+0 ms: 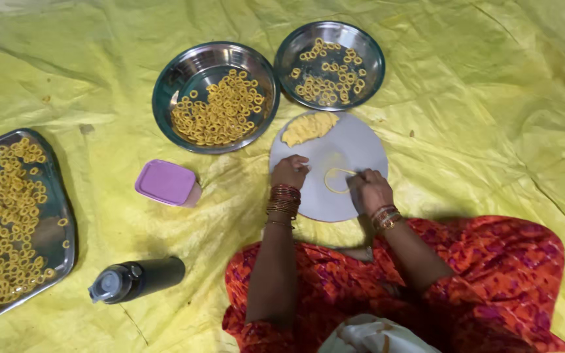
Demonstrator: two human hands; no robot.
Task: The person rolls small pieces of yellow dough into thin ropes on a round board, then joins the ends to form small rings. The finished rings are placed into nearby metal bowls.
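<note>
Seated on a yellow sheet (465, 117), I work at a round grey board (354, 150) set just in front of my knees. My right hand (372, 189) rests on the board with its fingers curled down onto a thin strand of yellow dough (335, 180), bent into an open loop; the fingertips pinch the loop's right end. My left hand (290, 171) lies at the board's left edge, fingers bent and loosely closed, pressing the surface beside the loop and gripping nothing that I can see. A lump of yellow dough (308, 127) sits on the far part of the board. Beyond it stand two round steel plates, the larger one (215, 98) heaped with small dough rings, the smaller one (329, 64) holding fewer. A rectangular steel tray (17, 222) at far left is crowded with rings. A lilac-lidded box (167, 183) and a dark bottle (137, 279) lying on its side sit between tray and board.
</note>
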